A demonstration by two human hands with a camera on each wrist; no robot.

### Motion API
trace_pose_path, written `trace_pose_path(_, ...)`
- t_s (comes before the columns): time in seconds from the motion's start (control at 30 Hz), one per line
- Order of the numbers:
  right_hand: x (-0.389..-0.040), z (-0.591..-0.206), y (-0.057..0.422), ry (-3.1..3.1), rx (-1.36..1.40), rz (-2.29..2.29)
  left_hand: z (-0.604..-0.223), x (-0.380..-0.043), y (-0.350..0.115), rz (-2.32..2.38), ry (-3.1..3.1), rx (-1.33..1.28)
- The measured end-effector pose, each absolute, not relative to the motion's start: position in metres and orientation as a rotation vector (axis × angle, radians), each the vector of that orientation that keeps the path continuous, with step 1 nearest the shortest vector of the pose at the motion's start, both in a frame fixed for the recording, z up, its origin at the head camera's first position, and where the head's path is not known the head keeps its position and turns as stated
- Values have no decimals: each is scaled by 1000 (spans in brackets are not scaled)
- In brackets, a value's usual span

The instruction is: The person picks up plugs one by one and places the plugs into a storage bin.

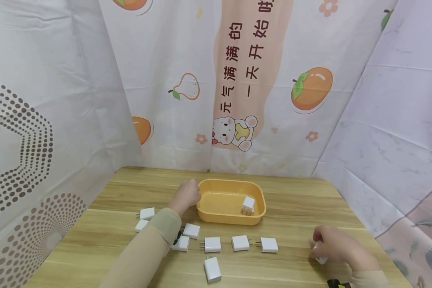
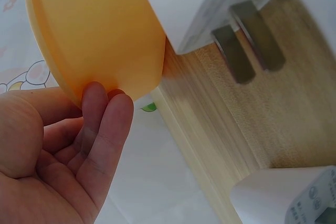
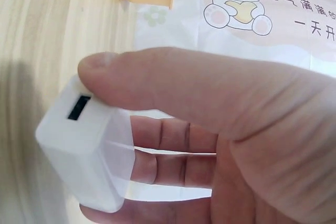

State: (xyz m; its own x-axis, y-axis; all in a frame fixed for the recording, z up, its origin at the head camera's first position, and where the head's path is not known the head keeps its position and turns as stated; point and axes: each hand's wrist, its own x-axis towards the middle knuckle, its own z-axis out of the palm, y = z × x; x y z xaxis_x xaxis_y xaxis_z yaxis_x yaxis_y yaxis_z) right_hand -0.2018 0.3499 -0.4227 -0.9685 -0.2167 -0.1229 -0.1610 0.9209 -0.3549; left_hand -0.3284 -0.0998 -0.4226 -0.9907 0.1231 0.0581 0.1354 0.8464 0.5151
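My left hand (image 1: 187,195) is at the left end of a yellow plastic basket (image 1: 234,219). The left wrist view shows its fingertips (image 2: 116,116) and thumb pinching the basket's rim. Inside the basket, at its right end, lie white plug chargers (image 1: 248,203), one on top of another. Far to the right, my right hand (image 1: 334,245) grips a white USB charger (image 3: 79,145) between thumb and fingers, close over the table. The charger's dark USB slot faces the camera in the right wrist view.
Several more white chargers lie on the wooden table (image 1: 291,200): a row in front of the basket, with one charger (image 1: 212,269) nearest me, and a pair (image 1: 147,213) left of my left forearm. Printed curtains (image 1: 173,128) hang behind and at both sides.
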Motion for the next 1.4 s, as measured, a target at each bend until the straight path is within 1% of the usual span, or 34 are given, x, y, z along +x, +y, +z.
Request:
trace_pose_path(0.33,-210,-409,350,3011,-396,-467,-423,-328,-100,-786,-2997,-226)
trace_pose_path(0.67,-212,-375,348,3075,-413,-442,-423,-329,-100,-817,-2981,-228)
trace_pose_path(0.93,-210,-354,346,3168,-501,-445,-422,-328,-99,-842,-2981,-224)
trace_pose_path(1.4,-215,-360,338,3242,-602,-415,-422,-329,-99,-857,-2984,-218)
